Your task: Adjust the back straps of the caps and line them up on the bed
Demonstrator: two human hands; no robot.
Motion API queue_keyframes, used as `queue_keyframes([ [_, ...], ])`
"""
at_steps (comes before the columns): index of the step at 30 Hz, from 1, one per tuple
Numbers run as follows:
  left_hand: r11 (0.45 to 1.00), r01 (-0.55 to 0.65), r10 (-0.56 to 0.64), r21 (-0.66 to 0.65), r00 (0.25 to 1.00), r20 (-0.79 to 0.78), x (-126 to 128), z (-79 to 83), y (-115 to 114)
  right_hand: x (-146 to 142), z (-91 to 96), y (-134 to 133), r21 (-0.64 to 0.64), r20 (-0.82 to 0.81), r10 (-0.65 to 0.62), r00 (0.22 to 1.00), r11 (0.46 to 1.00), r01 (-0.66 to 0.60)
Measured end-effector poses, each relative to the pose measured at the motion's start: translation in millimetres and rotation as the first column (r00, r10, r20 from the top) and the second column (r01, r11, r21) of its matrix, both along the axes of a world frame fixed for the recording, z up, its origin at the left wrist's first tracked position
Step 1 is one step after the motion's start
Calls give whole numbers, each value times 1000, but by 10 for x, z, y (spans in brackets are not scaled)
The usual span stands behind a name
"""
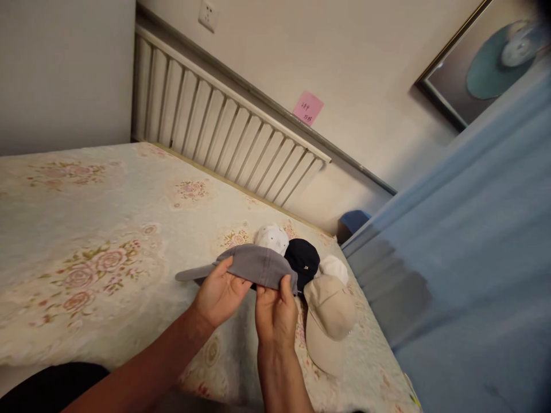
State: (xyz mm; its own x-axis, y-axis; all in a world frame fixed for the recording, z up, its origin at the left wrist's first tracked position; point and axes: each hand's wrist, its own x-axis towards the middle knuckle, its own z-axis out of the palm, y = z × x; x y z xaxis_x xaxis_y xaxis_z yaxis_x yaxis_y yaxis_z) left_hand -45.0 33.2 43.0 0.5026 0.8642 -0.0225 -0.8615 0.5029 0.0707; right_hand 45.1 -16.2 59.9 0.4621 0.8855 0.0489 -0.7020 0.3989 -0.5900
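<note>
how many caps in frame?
5. Grey cap held in both hands; white cap behind it; navy cap to its right; another white cap beyond; beige cap nearest. More may be hidden underneath.

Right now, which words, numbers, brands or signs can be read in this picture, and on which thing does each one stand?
Pink sticky note on the wall: two short handwritten lines, probably digits, too blurred to read.
Dark cap on the bed: a small pale mark on the front, too small to read.
Grey cap, held by the left hand and the right hand: no text visible.
Beige cap and white cap: no text visible.
</note>
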Motion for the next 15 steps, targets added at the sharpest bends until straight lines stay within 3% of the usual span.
queue_keyframes([
  [9, 997, -79, 79, -5, 996, 43, -119, -82, 206, 185, -11, -38, -71, -119, 6, 993, 997, -15],
  [15, 987, -101, 93, 123, 993, 70, -100, 30, 63, 5, 64, -43, -6, -42, 24, 999, 1000, -24],
])
